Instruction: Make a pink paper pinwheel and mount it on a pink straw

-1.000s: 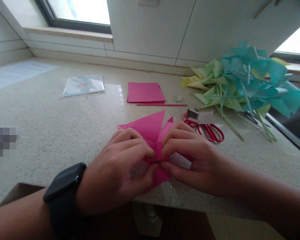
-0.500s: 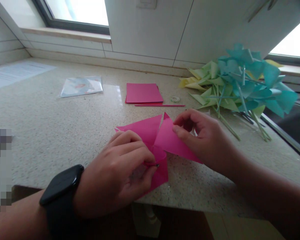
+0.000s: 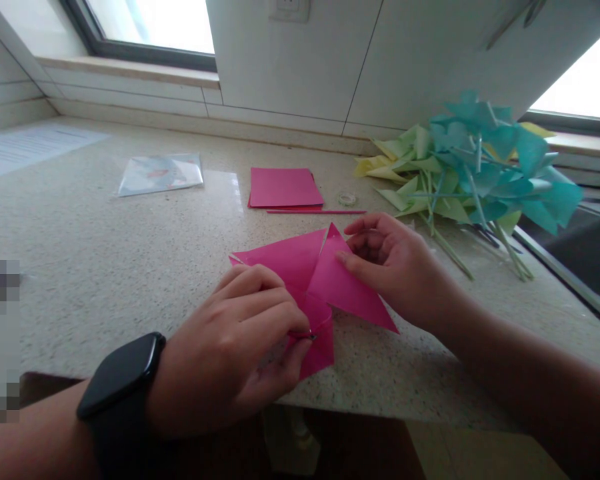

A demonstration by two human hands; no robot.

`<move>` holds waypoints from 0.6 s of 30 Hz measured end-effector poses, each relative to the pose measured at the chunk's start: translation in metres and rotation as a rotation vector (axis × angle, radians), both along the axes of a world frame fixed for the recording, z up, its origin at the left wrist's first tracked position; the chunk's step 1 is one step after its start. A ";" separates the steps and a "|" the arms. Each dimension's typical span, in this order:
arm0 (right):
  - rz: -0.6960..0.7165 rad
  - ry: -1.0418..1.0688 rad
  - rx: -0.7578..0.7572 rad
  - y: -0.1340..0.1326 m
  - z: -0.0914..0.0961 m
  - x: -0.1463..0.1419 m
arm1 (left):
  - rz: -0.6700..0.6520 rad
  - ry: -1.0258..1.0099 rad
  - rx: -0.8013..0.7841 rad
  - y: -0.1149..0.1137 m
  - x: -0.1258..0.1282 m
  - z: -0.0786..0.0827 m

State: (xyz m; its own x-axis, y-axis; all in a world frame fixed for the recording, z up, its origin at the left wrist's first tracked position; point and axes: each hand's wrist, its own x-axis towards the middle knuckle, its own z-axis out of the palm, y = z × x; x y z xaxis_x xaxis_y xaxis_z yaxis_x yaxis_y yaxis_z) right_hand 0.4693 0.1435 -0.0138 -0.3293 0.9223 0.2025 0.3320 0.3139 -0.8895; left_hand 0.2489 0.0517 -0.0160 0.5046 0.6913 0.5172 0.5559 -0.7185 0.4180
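A pink paper pinwheel (image 3: pixel 293 257), cut into pointed blades, lies near the counter's front edge. Closed in a pinch, my left hand (image 3: pixel 240 333) has a folded-in corner of the paper between thumb and index finger, with a small dark tip at the fingertips. On the right-hand blade rests the thumb of my right hand (image 3: pixel 395 267); its other fingers curl at and behind the blade's edge. The pinwheel's lower left part is hidden under my left hand.
Behind the pinwheel are a stack of pink paper squares (image 3: pixel 286 187), a thin pink stick (image 3: pixel 316 212) and a tape roll (image 3: pixel 347 199). Teal and green paper pinwheels on sticks (image 3: pixel 480 160) are heaped at right, by a sink (image 3: pixel 575 253). A clear packet (image 3: pixel 161 175) lies at left.
My right hand has shifted slightly left and up along the right-hand blade, uncovering its lower right point. My left hand keeps its pinch. The view has shifted slightly.
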 end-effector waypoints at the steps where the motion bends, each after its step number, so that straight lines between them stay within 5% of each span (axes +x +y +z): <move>1: 0.008 0.014 -0.012 0.001 0.000 0.001 | 0.004 0.001 0.005 0.000 0.000 0.000; 7: 0.068 0.004 -0.082 -0.002 0.006 0.001 | 0.029 0.001 -0.013 -0.002 -0.001 0.000; 18: 0.157 0.099 0.073 -0.009 0.007 0.004 | 0.105 0.032 0.064 -0.002 -0.001 -0.002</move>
State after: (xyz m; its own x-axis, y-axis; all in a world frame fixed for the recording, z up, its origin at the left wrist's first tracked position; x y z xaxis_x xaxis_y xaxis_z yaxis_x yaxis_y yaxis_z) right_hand 0.4732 0.1345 -0.0069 -0.4427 0.8429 0.3059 0.1858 0.4200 -0.8883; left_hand 0.2484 0.0495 -0.0176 0.4483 0.7071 0.5469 0.6417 -0.6805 0.3538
